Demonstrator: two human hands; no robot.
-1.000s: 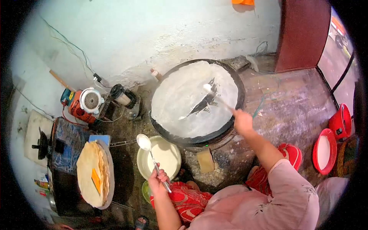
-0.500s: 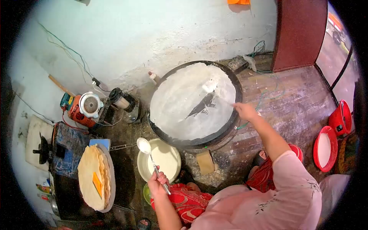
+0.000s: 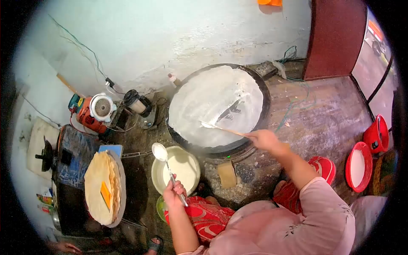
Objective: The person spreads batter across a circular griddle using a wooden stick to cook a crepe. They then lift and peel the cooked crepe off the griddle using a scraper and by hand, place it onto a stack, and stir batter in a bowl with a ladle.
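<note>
While clasping a metal ladle (image 3: 160, 152) in the left hand (image 3: 174, 197), with fingers curled around its handle, holds a wooden spreader (image 3: 225, 129) in the right hand (image 3: 264, 139), pinching its end at the near-right edge of the round griddle (image 3: 216, 151). Rests the spreader's tip on the batter sheet (image 3: 204, 93), spread over most of the griddle, with a ragged dark gap near the middle. Holds the ladle's coated bowl over the rim of a batter basin (image 3: 156, 170), just beside the griddle on its near-left side. Has in sight, well left of the griddle, a stack of flatbreads (image 3: 95, 187) topped by an orange-yellow strip (image 3: 106, 195); well right of the griddle, a red basin (image 3: 368, 170) with something white inside.
</note>
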